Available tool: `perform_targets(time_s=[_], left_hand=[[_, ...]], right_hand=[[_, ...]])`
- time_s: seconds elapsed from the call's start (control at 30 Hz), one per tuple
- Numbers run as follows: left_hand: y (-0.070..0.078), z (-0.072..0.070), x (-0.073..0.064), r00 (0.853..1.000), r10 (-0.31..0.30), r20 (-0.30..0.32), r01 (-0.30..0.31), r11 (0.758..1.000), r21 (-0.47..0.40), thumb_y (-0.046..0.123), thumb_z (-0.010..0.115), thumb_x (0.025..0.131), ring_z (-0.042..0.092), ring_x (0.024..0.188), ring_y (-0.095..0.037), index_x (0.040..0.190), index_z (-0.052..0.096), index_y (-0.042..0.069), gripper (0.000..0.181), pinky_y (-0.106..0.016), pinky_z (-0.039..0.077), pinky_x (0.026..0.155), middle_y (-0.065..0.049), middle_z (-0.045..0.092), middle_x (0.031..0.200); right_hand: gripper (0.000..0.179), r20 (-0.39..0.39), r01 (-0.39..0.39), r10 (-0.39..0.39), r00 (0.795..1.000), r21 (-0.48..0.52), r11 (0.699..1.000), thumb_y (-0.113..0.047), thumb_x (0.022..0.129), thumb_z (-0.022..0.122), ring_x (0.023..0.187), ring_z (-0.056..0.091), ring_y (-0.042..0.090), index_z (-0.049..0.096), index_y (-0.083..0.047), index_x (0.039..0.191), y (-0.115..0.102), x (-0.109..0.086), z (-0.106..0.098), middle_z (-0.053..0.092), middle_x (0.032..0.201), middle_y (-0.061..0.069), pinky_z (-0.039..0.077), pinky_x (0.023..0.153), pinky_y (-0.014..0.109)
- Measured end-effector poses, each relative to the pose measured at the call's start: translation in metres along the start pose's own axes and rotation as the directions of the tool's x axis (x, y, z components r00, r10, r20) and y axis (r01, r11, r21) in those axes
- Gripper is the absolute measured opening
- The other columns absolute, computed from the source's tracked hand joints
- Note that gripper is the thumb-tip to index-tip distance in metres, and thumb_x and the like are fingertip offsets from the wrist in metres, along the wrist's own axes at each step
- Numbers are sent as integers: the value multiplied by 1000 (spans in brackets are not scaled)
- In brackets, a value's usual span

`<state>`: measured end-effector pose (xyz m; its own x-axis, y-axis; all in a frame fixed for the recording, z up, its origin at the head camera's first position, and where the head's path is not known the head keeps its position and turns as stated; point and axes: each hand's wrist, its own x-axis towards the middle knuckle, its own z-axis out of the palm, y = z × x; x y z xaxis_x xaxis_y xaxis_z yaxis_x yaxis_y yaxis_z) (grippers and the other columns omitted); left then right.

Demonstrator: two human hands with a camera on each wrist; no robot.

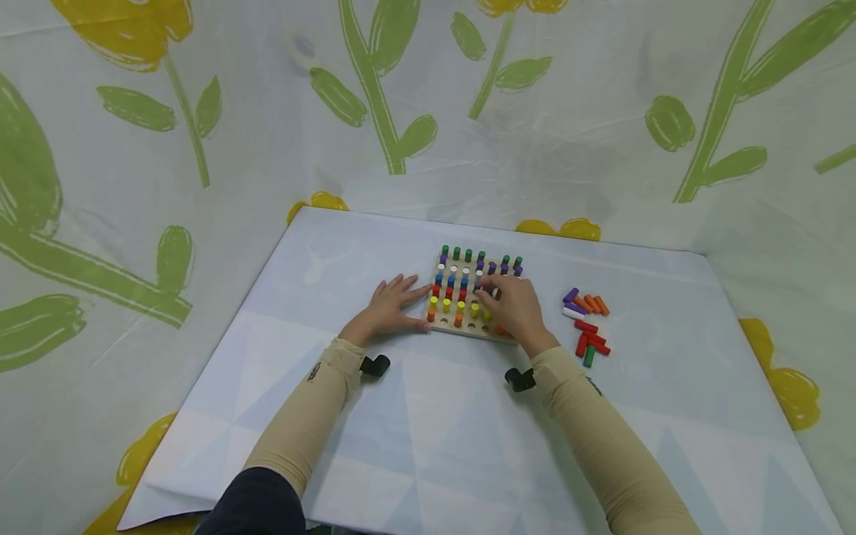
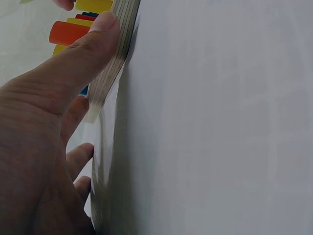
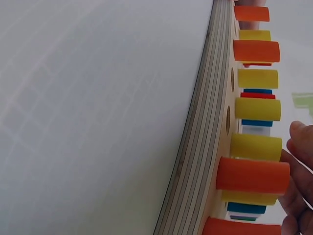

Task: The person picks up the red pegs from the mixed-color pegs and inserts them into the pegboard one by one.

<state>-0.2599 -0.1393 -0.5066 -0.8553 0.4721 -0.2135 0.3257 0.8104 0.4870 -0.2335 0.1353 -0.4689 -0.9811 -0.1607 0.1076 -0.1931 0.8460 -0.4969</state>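
Observation:
A wooden pegboard (image 1: 468,332) carries rows of coloured pegs, from green at the back through purple, white, blue, red and yellow to orange (image 3: 253,175) in front. Spread along its left side, my left hand (image 1: 393,306) touches the board, the thumb (image 2: 105,27) at the front corner of its layered edge. My right hand (image 1: 518,305) reaches over the board from the right, thumb and forefinger pinched together at a dark peg (image 1: 477,285) in the blue row. The fingers hide most of that peg. Bare holes (image 3: 228,120) show in the front row.
Right of the board lie loose pegs: purple and orange (image 1: 592,303), a white one (image 1: 573,313), several red (image 1: 586,327) and a green one (image 1: 589,357). The pale patterned cloth (image 1: 435,416) covers the table; a flower-print curtain (image 1: 535,163) stands behind it.

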Motion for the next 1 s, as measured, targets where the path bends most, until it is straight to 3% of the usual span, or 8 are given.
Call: perform_targets(time_s=[0.47, 0.8, 1.0], left_hand=[[-1, 0, 1, 1000, -1, 11, 1, 1000, 7, 64, 73, 85, -2, 157, -32, 161, 29, 31, 94, -55, -7, 124, -6, 12, 171], [-1, 0, -1, 1000, 16, 0, -16, 1000, 10, 63, 73, 85, -2, 157, -34, 162, 30, 29, 94, -56, -7, 123, -7, 12, 171], [3, -2, -3, 1000, 14, 4, -14, 1000, 14, 62, 73, 85, -2, 157, -33, 162, 30, 29, 94, -55, -7, 124, -8, 13, 171]], right_hand=[[29, 1, -27, 27, 1000, 23, 999, -31, 99, 70, 89, 58, 25, 73, -12, 121, 9, -7, -6, 74, 106, 5, 48, 92, 45], [32, 10, -71, 71, 997, 19, 997, -32, 99, 68, 90, 56, 26, 72, -11, 124, 12, -12, -13, 72, 106, 6, 48, 84, 42], [29, -26, -54, 54, 998, 2, 999, -30, 100, 68, 88, 56, 26, 72, -12, 122, 17, -15, -14, 73, 104, 5, 47, 88, 45]])
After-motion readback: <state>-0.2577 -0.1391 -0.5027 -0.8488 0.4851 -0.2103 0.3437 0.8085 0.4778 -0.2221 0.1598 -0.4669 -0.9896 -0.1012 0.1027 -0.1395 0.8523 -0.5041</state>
